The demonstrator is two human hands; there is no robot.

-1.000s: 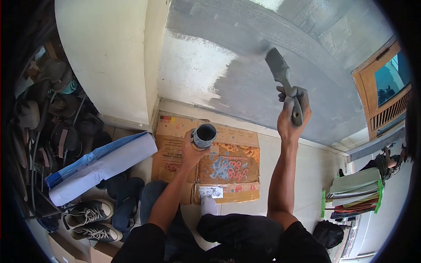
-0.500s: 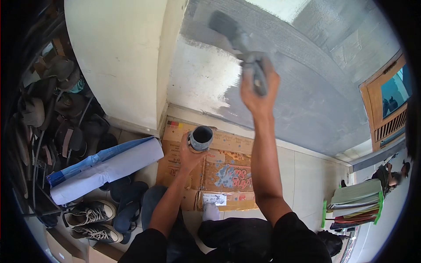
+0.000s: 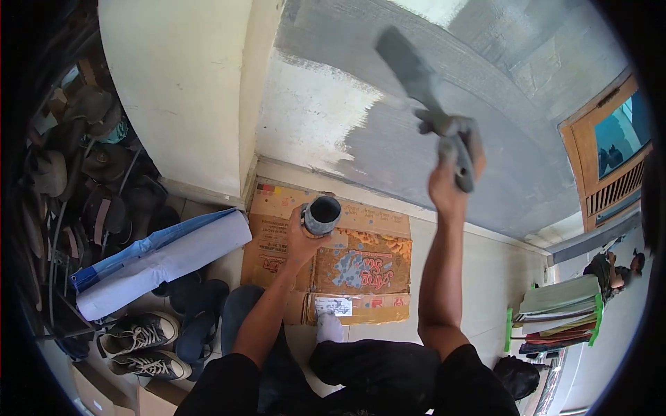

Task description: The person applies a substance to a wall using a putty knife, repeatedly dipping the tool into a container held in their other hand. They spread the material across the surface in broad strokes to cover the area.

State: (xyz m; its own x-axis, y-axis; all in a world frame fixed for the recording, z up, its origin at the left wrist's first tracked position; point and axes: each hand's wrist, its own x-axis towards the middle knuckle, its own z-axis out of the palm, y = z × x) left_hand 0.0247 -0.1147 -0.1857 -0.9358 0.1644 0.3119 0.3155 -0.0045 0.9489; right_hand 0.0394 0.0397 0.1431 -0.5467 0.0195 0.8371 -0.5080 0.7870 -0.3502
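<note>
Smeared with grey paint, my right hand [image 3: 458, 156] is closed round the handle of a paintbrush [image 3: 409, 66], whose grey bristles point up and left in front of the wall. The wall [image 3: 485, 90] is mostly covered in grey paint, with an unpainted whitish patch [image 3: 302, 114] at its lower left. Lower down, my left hand [image 3: 305, 239] grips a paint-stained cup [image 3: 320, 216], its dark opening facing up. Beneath the cup lies a flattened cardboard sheet [image 3: 399, 260] spotted with grey paint.
A cream pillar [image 3: 177, 83] stands left of the painted wall. Rolled sheeting [image 3: 166, 267], sneakers [image 3: 142, 336] and a pile of footwear [image 3: 104, 173] are at the left. A wooden-framed window [image 3: 593, 139], a rack of cloths [image 3: 562, 315] and another person [image 3: 607, 270] are at the right.
My right hand and the paintbrush have moved right and down across the view. My left hand still holds the cup, in nearly the same place. The view has shifted slightly.
</note>
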